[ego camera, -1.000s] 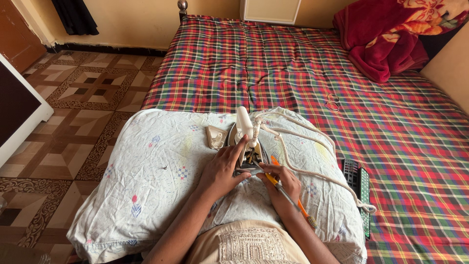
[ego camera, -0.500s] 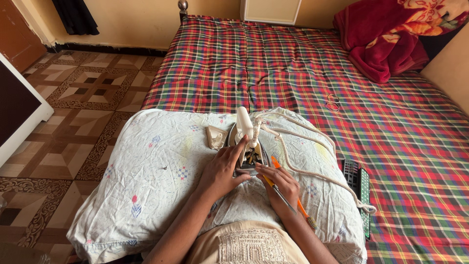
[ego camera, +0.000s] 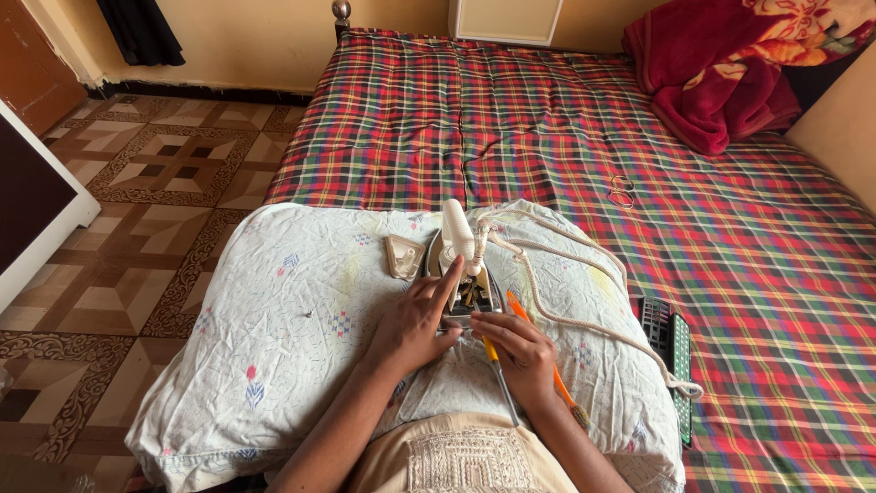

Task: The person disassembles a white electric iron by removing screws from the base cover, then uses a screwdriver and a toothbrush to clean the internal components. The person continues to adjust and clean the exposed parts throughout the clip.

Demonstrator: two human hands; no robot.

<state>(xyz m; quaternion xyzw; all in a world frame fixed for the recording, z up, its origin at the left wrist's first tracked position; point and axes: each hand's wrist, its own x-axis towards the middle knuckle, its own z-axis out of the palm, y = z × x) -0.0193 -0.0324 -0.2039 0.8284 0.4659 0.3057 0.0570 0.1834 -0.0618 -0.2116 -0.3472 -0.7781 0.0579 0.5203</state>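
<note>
my hands at the opened iron on the pillow

barely changed since before: my left hand rests open on its back, my right hand grips a screwdriver beside it.

One camera only — on my head, tilted down past my chest and facing forward over the bed. It sits close above my left hand and right hand, low in the centre; beyond them the view runs to the far wall, with floor off left.
</note>
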